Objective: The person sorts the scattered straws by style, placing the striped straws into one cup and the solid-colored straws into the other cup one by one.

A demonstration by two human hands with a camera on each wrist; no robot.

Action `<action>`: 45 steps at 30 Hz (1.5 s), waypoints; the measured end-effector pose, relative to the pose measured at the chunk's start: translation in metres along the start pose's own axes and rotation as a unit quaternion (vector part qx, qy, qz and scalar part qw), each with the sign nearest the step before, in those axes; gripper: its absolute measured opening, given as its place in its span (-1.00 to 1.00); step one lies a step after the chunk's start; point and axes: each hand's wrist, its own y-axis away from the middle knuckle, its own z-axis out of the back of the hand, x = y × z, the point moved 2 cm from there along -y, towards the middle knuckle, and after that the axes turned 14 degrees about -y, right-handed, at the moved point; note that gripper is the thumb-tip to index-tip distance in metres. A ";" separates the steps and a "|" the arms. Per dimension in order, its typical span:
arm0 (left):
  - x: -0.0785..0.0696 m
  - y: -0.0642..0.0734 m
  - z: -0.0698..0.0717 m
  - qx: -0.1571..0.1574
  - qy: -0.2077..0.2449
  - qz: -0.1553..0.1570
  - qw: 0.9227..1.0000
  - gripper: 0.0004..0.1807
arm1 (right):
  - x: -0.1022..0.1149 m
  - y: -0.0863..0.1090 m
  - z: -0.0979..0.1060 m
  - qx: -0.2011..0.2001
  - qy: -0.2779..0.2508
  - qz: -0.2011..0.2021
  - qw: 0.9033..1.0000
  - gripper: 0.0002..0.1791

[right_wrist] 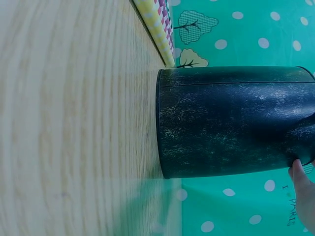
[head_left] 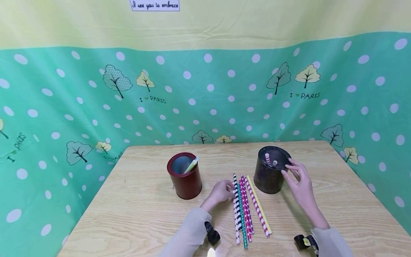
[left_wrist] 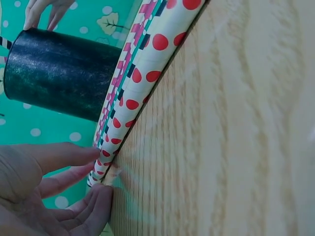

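Observation:
My left hand (head_left: 221, 191) is at the far part of a row of paper straws on the table. In the left wrist view its thumb and bent fingers lie around the far end of a white straw with red dots (left_wrist: 132, 104), a gap between them. Striped, teal (head_left: 243, 223), pink dotted and yellow (head_left: 258, 201) straws lie beside it. My right hand (head_left: 301, 184) touches the rim of a black can (head_left: 269, 178) with thumb and fingers extended. Two straw ends show above the can's rim, one pink striped (head_left: 267, 158). The right fingertips are partly hidden in the right wrist view.
A dark red can (head_left: 188, 184) stands left of the straws, with a pale green straw (head_left: 192, 165) leaning inside. The wooden table (head_left: 138, 200) meets a green dotted cloth (head_left: 224, 107) at its back and sides.

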 end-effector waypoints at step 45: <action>0.012 -0.002 0.013 -0.062 0.133 0.023 0.989 -0.68 | 0.001 0.001 0.001 0.008 0.019 -0.004 1.000 -0.77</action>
